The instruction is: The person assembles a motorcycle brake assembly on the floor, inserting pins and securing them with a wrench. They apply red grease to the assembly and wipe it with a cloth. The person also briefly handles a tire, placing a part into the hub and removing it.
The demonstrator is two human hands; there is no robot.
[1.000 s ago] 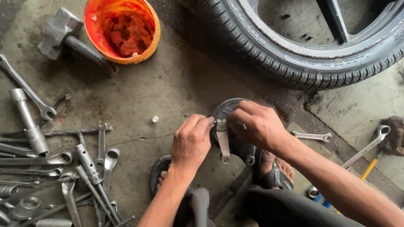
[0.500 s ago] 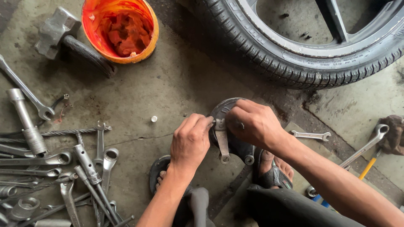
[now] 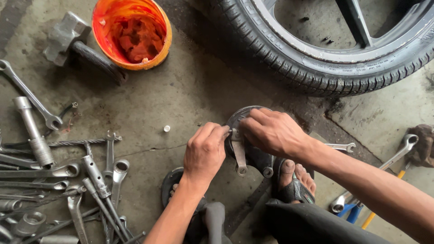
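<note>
Little had shifted over the past second: both hands stayed clamped on the round dark metal plate [image 3: 253, 135] propped on edge on the stained concrete floor [image 3: 190, 90], and only the view had drifted slightly, so the work looked to be in the middle of one steady fitting or loosening effort rather than at a turning point.

The left hand [image 3: 204, 151] was curled into a near fist, its fingertips [image 3: 221, 132] pinched shut on something small at the plate's left rim, just above a short grey lever arm [image 3: 239, 156] that hung down from it; what exactly was pinched could not be made out. The right hand [image 3: 273, 133] lay draped over the top of the plate, fingers bent and pressed closed around its upper edge, bracing it.

The plate stood between the person's sandalled feet [image 3: 296, 180], near a car tyre and wheel [image 3: 325, 58] lying behind it. To the left a heap of spanners and sockets [image 3: 68, 180] was spread over the floor, with a small white nut-like piece [image 3: 167, 129] lying apart between the heap and the hands. An orange tub of reddish grease [image 3: 131, 34] stood at the top, a hammer [image 3: 72, 38] just beside it. More spanners [image 3: 398, 156] lay to the right, well apart from the hands.
</note>
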